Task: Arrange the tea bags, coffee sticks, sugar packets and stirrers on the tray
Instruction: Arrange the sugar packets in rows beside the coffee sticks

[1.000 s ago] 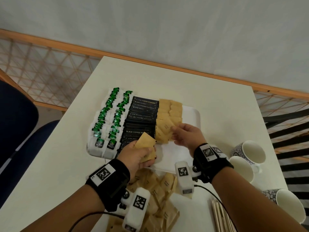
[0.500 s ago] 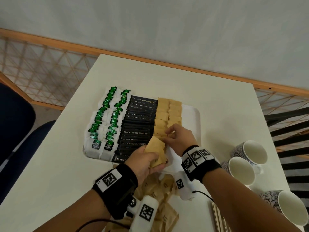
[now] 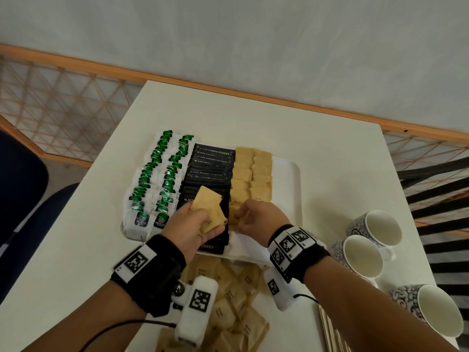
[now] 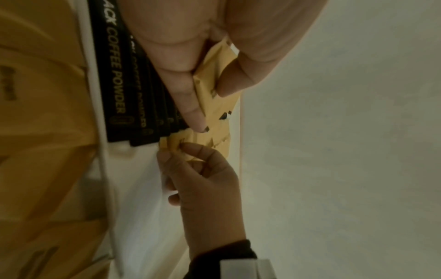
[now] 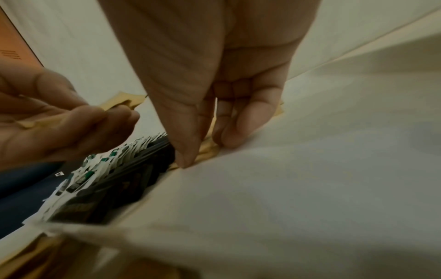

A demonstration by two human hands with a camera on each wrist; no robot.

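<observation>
From the head we see a white table (image 3: 317,153) against a grey wall, our left hand (image 3: 189,228) gripping sugar packets (image 3: 206,203) over the tray (image 3: 286,189); the left wrist shows its thumb clamping them; the right wrist, blurred, shows our right hand (image 5: 214,90) pinching a packet on the tray.

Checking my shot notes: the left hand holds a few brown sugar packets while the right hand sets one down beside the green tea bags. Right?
Not quite. The right hand sets its sugar packet beside the black coffee sticks, not the tea bags, as the head view shows. The left hand does hold packets.
</observation>
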